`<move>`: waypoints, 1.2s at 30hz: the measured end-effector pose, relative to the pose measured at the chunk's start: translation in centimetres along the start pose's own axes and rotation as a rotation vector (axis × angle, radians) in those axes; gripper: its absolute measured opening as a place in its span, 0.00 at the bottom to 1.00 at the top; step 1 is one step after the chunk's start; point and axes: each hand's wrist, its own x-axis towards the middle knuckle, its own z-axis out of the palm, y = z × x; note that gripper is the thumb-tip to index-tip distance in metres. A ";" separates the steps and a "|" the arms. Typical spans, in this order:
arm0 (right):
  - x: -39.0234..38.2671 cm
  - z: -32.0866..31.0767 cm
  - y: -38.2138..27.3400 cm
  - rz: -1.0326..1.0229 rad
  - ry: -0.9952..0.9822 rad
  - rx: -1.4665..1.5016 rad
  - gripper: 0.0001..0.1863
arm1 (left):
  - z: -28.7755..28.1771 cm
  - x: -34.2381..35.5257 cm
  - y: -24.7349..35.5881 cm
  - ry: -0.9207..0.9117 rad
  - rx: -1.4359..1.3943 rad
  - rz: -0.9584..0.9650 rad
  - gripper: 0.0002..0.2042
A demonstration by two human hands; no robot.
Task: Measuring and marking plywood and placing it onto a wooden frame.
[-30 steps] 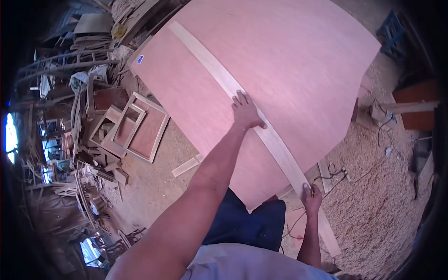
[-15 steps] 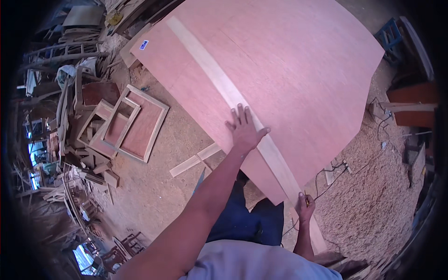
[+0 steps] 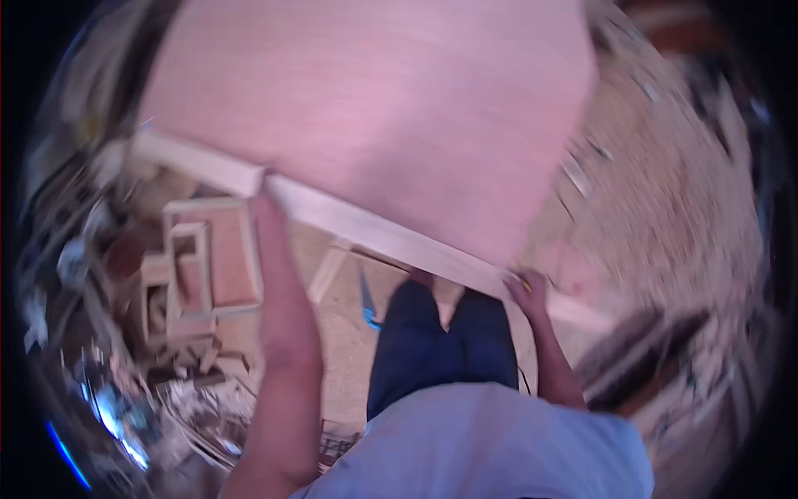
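Note:
A large pink plywood sheet (image 3: 391,91) fills the upper middle. The long pale wooden strip (image 3: 374,233) now lies along its near edge, running from upper left to lower right. My left hand (image 3: 264,187) grips the strip left of the middle, its fingers blurred and partly hidden. My right hand (image 3: 526,291) is closed at the strip's right part, with a small yellow object (image 3: 527,286), too blurred to name, in its fingers. My dark-clad legs stand just below the strip.
Wooden frames (image 3: 249,249) lie on the floor at left among scrap wood. A blue-handled saw (image 3: 371,316) and a short batten (image 3: 328,270) lie below the sheet. Wood shavings (image 3: 665,175) cover the floor at right, with cables nearby. Clutter lines both blurred sides.
The strip has moved from across the sheet to its near edge. My left hand has gone from spread flat on it to gripping it. The view has swung, blurring the picture.

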 end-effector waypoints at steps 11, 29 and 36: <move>-2.0 0.4 -5.0 0.101 0.029 -0.064 0.16 | -1.2 1.0 -0.3 -0.095 -0.732 -0.394 0.36; 2.3 -0.7 -2.6 0.295 -0.076 0.168 0.14 | -0.9 4.8 -1.7 -0.032 -0.824 -0.366 0.30; 2.6 -0.7 -2.5 0.330 -0.117 0.179 0.13 | -1.2 6.0 -2.9 0.024 -0.868 -0.344 0.24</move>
